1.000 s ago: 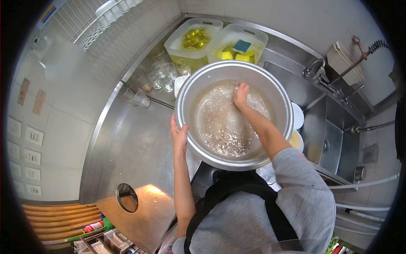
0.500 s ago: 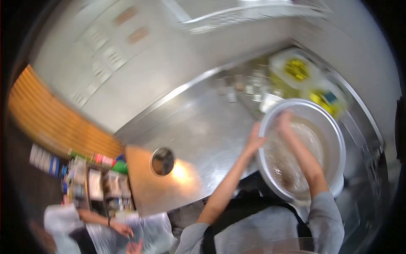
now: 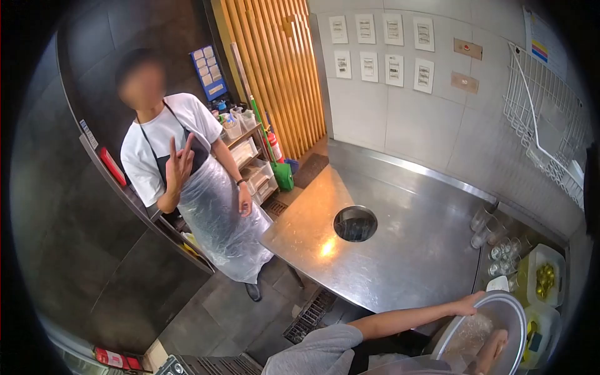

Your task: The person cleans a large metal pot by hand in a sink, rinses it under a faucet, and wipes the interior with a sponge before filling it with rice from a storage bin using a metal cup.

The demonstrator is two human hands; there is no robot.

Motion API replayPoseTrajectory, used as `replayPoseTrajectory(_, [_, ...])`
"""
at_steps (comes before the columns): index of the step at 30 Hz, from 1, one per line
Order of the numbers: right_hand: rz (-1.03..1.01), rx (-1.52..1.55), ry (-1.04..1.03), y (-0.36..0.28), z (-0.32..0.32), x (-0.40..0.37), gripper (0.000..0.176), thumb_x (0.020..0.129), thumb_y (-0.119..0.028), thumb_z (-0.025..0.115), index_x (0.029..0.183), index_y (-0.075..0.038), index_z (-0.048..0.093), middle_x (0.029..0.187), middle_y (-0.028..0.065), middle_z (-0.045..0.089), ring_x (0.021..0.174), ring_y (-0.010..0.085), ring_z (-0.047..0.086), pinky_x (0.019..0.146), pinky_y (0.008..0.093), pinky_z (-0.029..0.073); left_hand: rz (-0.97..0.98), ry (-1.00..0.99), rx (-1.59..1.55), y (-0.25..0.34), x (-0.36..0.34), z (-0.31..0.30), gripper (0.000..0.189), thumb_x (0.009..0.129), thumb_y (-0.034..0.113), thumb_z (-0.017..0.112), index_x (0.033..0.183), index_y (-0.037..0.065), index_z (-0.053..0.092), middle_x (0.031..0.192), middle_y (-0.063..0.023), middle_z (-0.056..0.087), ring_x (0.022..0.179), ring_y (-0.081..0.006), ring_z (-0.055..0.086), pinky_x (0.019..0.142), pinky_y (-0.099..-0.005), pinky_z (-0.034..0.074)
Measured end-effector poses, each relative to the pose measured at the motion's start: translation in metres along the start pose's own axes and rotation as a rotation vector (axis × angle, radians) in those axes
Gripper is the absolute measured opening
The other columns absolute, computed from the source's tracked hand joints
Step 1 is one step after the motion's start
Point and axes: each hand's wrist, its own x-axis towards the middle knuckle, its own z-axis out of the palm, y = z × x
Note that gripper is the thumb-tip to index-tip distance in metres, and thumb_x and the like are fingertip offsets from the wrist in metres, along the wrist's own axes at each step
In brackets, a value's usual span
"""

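Head camera, seemingly facing left, overlooks counter (image 3: 406,262) and bowl (image 3: 507,312).

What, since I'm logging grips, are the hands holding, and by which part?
The left hand grips the metal bowl by its rim. The right hand is inside the bowl; whether it holds anything cannot be told.

A pale tiled wall (image 3: 400,125) is hung with paper notices (image 3: 381,44) and a white wire rack (image 3: 544,106). Vertical wooden slats (image 3: 275,69) are set beside it. Glare is cast on a steel desk (image 3: 412,262) pierced by a round hole (image 3: 355,224). The floor (image 3: 219,306) is laid in dark tiles.
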Motion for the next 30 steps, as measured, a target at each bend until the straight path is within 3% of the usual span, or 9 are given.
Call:
replayPoseTrajectory(6, [-0.039,-0.343,-0.258,-0.002,0.008,-0.091,0.031,0.076,-0.029,0.052,0.094,-0.004,0.053,0.1,0.0113,0.048,0.09,0.0215,0.046,0.077,0.0337,0.038,0.131,0.058,-0.056,-0.024,0.006,0.012,0.06,0.062,-0.003,0.049,0.12,0.005,0.035,0.103,-0.0154,0.052,0.101,-0.0244,0.049,0.083,-0.032,0.039])
replayPoseTrajectory(14, [0.116,-0.769,-0.468,0.041,-0.07,-0.185,0.036,0.072,-0.025,0.058,0.1,-0.003,0.054,0.108,0.0142,0.049,0.098,0.0233,0.047,0.083,0.0344,0.038,0.036,0.061,-0.12,0.015,-0.035,0.009,0.063,0.065,-0.003,0.049,0.126,0.003,0.03,0.116,-0.0153,0.046,0.111,-0.0229,0.042,0.092,-0.0298,0.033])
replayPoseTrajectory(18, [0.282,-0.897,-0.54,0.102,-0.158,-0.167,0.04,0.07,-0.024,0.061,0.103,-0.002,0.055,0.112,0.0156,0.049,0.102,0.0242,0.047,0.085,0.0348,0.038,-0.024,0.039,-0.05,0.021,-0.025,0.006,0.071,0.067,-0.002,0.049,0.132,0.005,0.022,0.121,-0.0166,0.042,0.113,-0.0233,0.041,0.093,-0.0295,0.032])
replayPoseTrajectory(20, [0.234,-0.838,-0.362,0.114,-0.181,-0.134,0.042,0.068,-0.023,0.063,0.104,-0.002,0.055,0.114,0.0163,0.049,0.104,0.0247,0.048,0.087,0.035,0.038,0.013,0.025,-0.022,0.013,-0.02,0.012,0.072,0.066,-0.001,0.049,0.132,0.005,0.021,0.123,-0.0174,0.041,0.114,-0.0245,0.04,0.094,-0.0296,0.032])
replayPoseTrajectory(22, [0.26,-0.657,0.124,0.061,-0.156,-0.1,0.042,0.07,-0.013,0.06,0.108,0.002,0.049,0.115,0.0191,0.047,0.102,0.029,0.048,0.087,0.0353,0.037,-0.009,0.008,-0.028,0.015,-0.015,0.008,0.072,0.066,-0.001,0.05,0.132,0.004,0.021,0.125,-0.0179,0.04,0.116,-0.0255,0.039,0.094,-0.0298,0.032])
replayPoseTrajectory(23, [0.149,-0.285,0.249,0.11,-0.137,-0.07,0.042,0.071,-0.014,0.058,0.109,0.001,0.049,0.115,0.0174,0.047,0.101,0.0279,0.049,0.086,0.0354,0.039,-0.033,-0.008,-0.037,0.026,-0.017,-0.001,0.072,0.066,-0.001,0.05,0.132,0.004,0.021,0.124,-0.0178,0.04,0.116,-0.0249,0.039,0.094,-0.0297,0.031])
replayPoseTrajectory(25, [0.001,-0.325,0.294,0.129,-0.105,-0.042,0.04,0.077,-0.014,0.052,0.113,0.001,0.047,0.118,0.0164,0.046,0.102,0.0269,0.049,0.087,0.0356,0.038,-0.093,-0.037,-0.076,0.047,-0.025,-0.001,0.072,0.065,-0.001,0.05,0.131,0.003,0.022,0.124,-0.0175,0.04,0.117,-0.0237,0.038,0.095,-0.0294,0.03])
replayPoseTrajectory(26, [-0.047,-0.722,0.213,0.092,-0.075,-0.044,0.038,0.082,-0.013,0.048,0.116,0.002,0.044,0.12,0.0171,0.044,0.105,0.027,0.047,0.09,0.0357,0.036,-0.082,-0.04,-0.089,0.045,-0.026,0.002,0.072,0.065,-0.001,0.05,0.131,0.003,0.022,0.124,-0.0175,0.04,0.116,-0.0233,0.038,0.095,-0.0293,0.03])
replayPoseTrajectory(30, [-0.279,-0.604,-0.126,0.073,-0.022,-0.095,0.042,0.087,-0.022,0.041,0.118,0.006,0.04,0.121,0.0188,0.042,0.111,0.0274,0.04,0.096,0.0352,0.028,0.006,-0.007,-0.111,0.018,-0.015,0.006,0.073,0.063,-0.002,0.049,0.131,0.003,0.023,0.122,-0.017,0.041,0.115,-0.0221,0.039,0.094,-0.0293,0.031])
